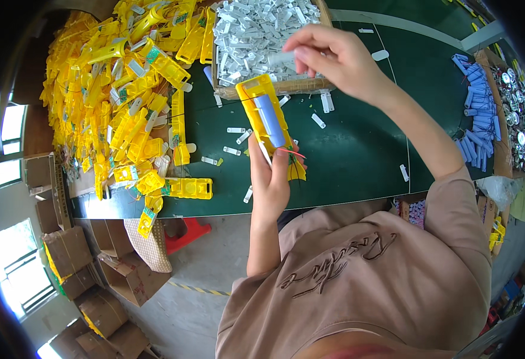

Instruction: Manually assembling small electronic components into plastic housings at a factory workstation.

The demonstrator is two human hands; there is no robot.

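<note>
At the left edge of the green tabletop [358, 170], a heap of yellow housings [125, 113] reaches the near left corner; farther right, above the near edge, the left hand [268, 182] grips one yellow casing [248, 96], a blue cylindrical cell [268, 119] seated in it with a red wire [292, 152] at its near end. Toward the far edge stands a cardboard box [307, 86] of white strips [262, 36]; over its near right corner, the right hand [340, 60] pinches a blurred whitish piece [283, 58] between thumb and fingers. At the right edge, I see blue cells [482, 113] grouped beside a container of silvery round parts [516, 113].
</note>
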